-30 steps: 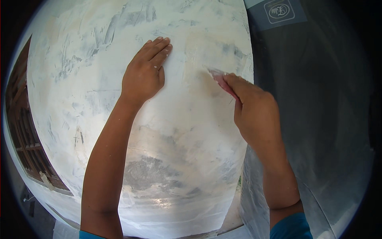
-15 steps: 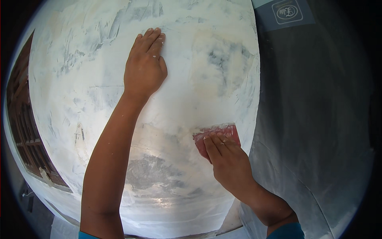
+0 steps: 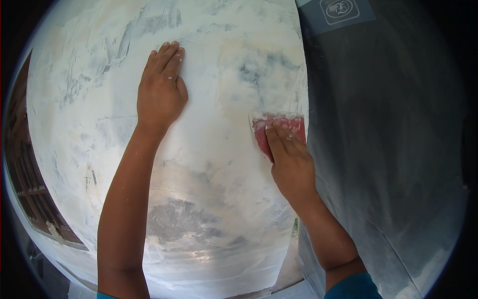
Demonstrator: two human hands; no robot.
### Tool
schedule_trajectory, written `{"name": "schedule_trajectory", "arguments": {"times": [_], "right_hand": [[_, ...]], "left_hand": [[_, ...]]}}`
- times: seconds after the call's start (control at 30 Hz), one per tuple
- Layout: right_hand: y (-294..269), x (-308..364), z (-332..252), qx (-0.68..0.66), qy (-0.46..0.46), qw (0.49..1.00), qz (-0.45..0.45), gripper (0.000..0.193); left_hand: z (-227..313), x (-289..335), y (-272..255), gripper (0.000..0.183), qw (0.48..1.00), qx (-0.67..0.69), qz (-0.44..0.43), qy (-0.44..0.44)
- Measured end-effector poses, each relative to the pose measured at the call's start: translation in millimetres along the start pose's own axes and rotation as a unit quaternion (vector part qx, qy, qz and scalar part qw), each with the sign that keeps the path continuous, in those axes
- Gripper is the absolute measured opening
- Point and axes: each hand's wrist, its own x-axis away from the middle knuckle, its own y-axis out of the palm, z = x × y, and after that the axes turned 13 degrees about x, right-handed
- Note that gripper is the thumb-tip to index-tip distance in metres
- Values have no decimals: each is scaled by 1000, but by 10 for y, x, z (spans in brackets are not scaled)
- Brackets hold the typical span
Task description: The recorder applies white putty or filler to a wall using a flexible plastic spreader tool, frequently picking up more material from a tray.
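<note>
A white wall (image 3: 201, 132), patched with grey and cream smears, fills the middle of the head view. My left hand (image 3: 162, 97) lies palm down on its upper part, fingers stretched out and holding nothing. In my right hand (image 3: 293, 167) is a flat red putty spreader (image 3: 262, 134), pressed to the wall close to its right edge. My fingers lie extended over the spreader's face; the thumb is hidden. Whitish paste coats the spreader's far edge, and white specks dot both hands.
Right of the wall's edge hangs a dark grey sheet (image 3: 383, 124) with a printed label (image 3: 340, 10) at its top. A brown wooden lattice frame (image 3: 35, 174) is set at the far left. Low down, a narrow gap (image 3: 291, 254) shows beside the wall's right edge.
My right hand has slid the spreader up along the wall, toward its right edge. The whole view has shifted, so the wall and left hand appear further left; the left hand stays flat.
</note>
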Motion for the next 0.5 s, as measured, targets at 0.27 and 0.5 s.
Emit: {"name": "schedule_trajectory", "arguments": {"times": [0.27, 0.5], "right_hand": [[-767, -153, 132, -151, 104, 971, -154, 22], [-230, -1594, 568, -26, 79, 996, 45, 40]], "left_hand": [[-35, 45, 25, 49, 1000, -3, 2, -1], [-5, 0, 16, 51, 1000, 2, 5, -1]]}}
